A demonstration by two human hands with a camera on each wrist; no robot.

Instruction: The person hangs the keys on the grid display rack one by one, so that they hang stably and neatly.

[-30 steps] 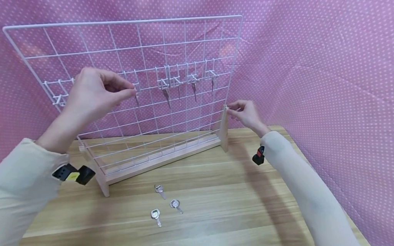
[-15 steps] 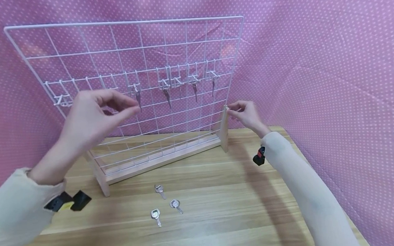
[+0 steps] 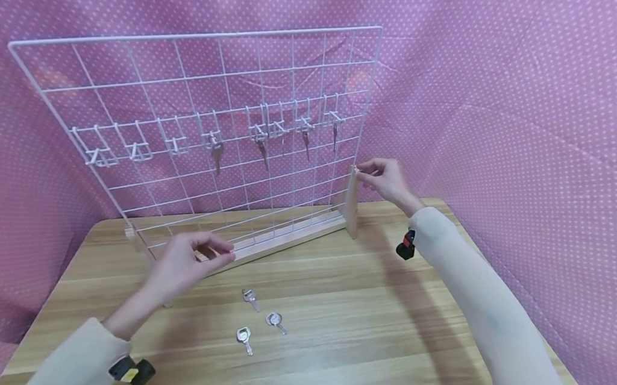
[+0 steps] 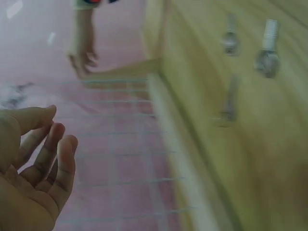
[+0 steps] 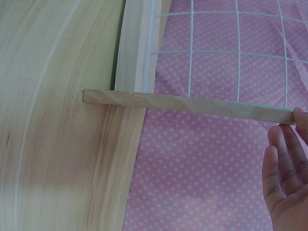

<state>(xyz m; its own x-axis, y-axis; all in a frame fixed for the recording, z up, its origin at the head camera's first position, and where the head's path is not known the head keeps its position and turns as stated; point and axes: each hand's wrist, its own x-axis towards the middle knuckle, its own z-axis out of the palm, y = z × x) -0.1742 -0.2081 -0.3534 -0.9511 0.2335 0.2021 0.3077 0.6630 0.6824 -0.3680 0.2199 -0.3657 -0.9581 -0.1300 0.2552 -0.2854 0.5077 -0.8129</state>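
My left hand [image 3: 191, 259] is in front of the lower wire grid, above the table. Its fingers are loosely bent, and nothing shows between them in the left wrist view. Three loose silver keys lie to its right and nearer to me: a far key [image 3: 250, 298], a right key [image 3: 276, 322] and a near key [image 3: 244, 339]. My right hand [image 3: 386, 177] pinches the top of the stand's right wooden upright [image 5: 192, 105]. The white wire grid rack [image 3: 196, 77] carries a row of hooks. A hanging key [image 3: 217, 154] dangles mid-row, with several more keys farther right.
Toward the left of the row, a wire hook [image 3: 100, 155] and two others hold no keys. The rack's wooden base bar [image 3: 279, 240] runs across the back of the wooden table [image 3: 339, 311]. Pink dotted cloth [image 3: 495, 81] surrounds the table behind and at the sides.
My left hand has dropped from the hanging key at the hook row to low in front of the grid, with that key left hanging. My right hand has stayed on the upright.
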